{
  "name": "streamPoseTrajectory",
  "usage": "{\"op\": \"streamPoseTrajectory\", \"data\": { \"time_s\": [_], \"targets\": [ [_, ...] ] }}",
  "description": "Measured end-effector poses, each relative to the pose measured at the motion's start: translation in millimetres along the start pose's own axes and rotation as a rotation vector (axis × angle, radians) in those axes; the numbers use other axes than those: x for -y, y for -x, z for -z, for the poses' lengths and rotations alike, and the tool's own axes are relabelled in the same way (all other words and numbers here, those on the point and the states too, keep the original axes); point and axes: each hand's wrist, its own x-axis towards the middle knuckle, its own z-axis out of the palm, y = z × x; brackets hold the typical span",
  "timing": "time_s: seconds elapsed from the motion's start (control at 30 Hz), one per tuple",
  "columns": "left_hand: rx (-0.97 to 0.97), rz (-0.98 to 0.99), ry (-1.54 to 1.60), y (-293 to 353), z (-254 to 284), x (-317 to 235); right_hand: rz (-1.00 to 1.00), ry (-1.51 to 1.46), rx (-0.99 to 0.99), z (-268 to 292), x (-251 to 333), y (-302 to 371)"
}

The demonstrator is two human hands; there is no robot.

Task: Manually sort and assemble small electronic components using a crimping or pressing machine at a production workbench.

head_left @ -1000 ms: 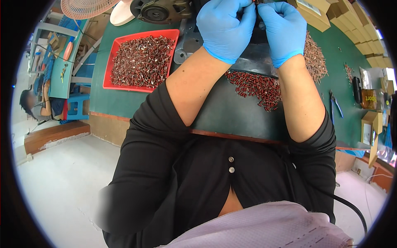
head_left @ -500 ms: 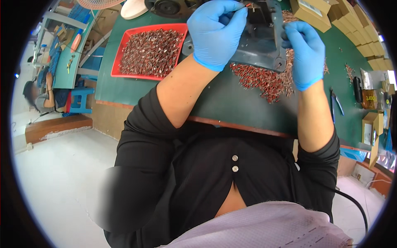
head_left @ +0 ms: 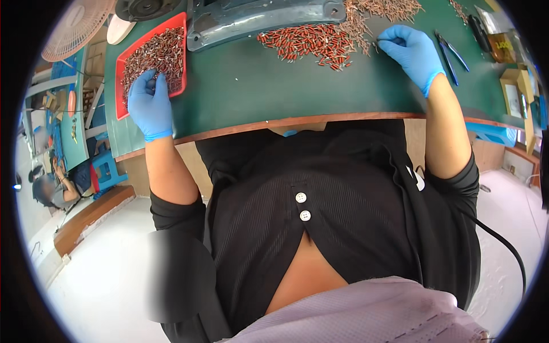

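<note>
My left hand (head_left: 150, 108), in a blue glove, is over the near part of a red tray (head_left: 184, 54). Its thumb and forefinger are apart, with no part showing between them. Many small red-and-silver parts (head_left: 157, 54) fill the tray. My right hand (head_left: 409, 54), also gloved in blue, is closed beside a loose pile of thin brownish leaded pieces (head_left: 357, 28). Whatever its fingertips pinch is too small to make out. Left of that pile, small red cylindrical parts with wire leads (head_left: 309, 43) lie heaped on the green table (head_left: 251, 91).
A dark grey plastic fixture (head_left: 263, 23) stands behind the red heap. Blue-handled cutters (head_left: 452, 57) lie right of my right hand. Cardboard boxes (head_left: 514, 94) sit at the right edge. A round black speaker-like thing (head_left: 146, 7) and a fan (head_left: 77, 26) are far left; another person (head_left: 54, 191) sits beyond.
My left hand has moved from the fixture down and left to the red tray, its fingers parting. My right hand has left the fixture's side for the pile's edge. The view has shifted.
</note>
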Motion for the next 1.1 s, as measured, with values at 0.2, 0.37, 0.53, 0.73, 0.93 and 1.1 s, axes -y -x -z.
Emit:
{"op": "streamPoseTrajectory", "data": {
  "time_s": [0.2, 0.37, 0.53, 0.73, 0.93, 1.1],
  "targets": [
    [-0.027, -0.208, 0.201, 11, -21, -63, -0.095, 0.404, -0.029, -8, 27, -2],
    [0.217, -0.301, 0.383, 34, -45, -110, 0.051, 0.373, -0.123, -14, 27, 4],
    [0.507, -0.371, 0.515, 65, -64, -139, -0.001, -0.853, 0.115, -29, 23, 16],
    [0.555, -0.33, 0.637, 81, -60, -154, -0.009, -1.126, 0.199, -48, 63, 41],
    [0.422, -0.318, 0.727, 82, -57, -156, -0.076, -1.231, 0.265, -60, 70, 48],
    [0.445, -0.275, 0.819, 84, -58, -155, 0.037, -1.319, 0.225, -75, 68, 55]
  ]
}}
